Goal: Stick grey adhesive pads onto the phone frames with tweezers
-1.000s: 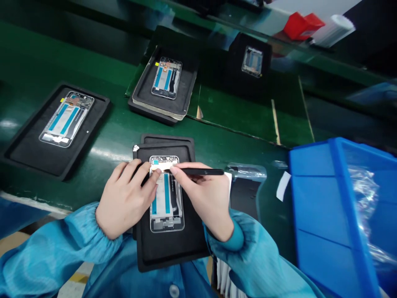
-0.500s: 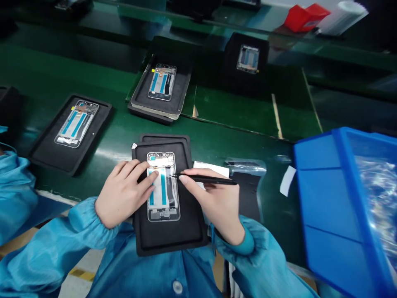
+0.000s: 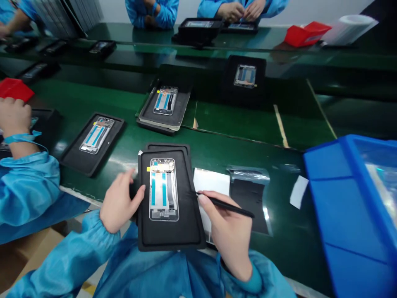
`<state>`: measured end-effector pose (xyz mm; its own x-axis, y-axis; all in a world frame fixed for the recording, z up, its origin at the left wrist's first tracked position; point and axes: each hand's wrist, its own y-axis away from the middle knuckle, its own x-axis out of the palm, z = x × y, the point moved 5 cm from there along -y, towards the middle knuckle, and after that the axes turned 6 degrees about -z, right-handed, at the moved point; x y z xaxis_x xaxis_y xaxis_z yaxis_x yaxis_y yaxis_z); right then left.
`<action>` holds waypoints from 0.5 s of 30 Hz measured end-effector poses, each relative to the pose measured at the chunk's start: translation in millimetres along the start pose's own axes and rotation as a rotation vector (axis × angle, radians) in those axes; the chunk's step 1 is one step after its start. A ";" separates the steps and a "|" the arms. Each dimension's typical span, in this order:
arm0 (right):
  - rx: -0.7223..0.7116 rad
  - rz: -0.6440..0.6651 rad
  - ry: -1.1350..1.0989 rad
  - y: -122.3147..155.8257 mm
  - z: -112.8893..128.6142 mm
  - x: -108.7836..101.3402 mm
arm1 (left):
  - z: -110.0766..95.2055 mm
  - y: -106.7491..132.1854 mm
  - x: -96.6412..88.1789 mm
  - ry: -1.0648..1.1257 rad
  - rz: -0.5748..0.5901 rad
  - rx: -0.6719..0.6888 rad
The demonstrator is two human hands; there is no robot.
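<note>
A: Hands?

B: Left hand (image 3: 119, 203) open, fingers loose at the 9 o'clock rim of the black foam tray (image 3: 170, 236). Right hand (image 3: 231, 236) at 4 o'clock, pinching black tweezers (image 3: 228, 205), tip just off the rim.

A: Workpiece?

B: Phone frame (image 3: 163, 189) lies centered in the tray, between the hands. Blue plastic bin (image 3: 344, 207) at 3 o'clock.
</note>
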<state>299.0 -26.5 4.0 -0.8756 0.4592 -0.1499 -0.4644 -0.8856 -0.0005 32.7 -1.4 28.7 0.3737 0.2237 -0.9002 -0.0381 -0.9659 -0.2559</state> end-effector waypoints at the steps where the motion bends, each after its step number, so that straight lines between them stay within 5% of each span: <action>1: 0.030 0.011 -0.015 5.8 -3.7 -1.1 | 0.3 4.1 4.1 -0.002 0.070 -0.043; 4: 0.078 0.034 -0.052 20.7 -10.1 -2.5 | -3.0 9.7 10.8 -0.027 0.195 -0.114; 10: 0.089 0.074 -0.213 37.2 -2.6 1.4 | -1.6 -1.9 -4.7 -0.125 0.165 -0.166; 15: 0.084 0.176 -0.380 37.5 19.0 14.7 | 42.6 -46.5 -38.6 -0.319 0.195 -0.122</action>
<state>266.3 -51.6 20.6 -0.9217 0.3087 0.2349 -0.2994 -0.9512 0.0754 -19.4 40.4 60.3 0.0627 0.0451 -0.9970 0.0373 -0.9984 -0.0428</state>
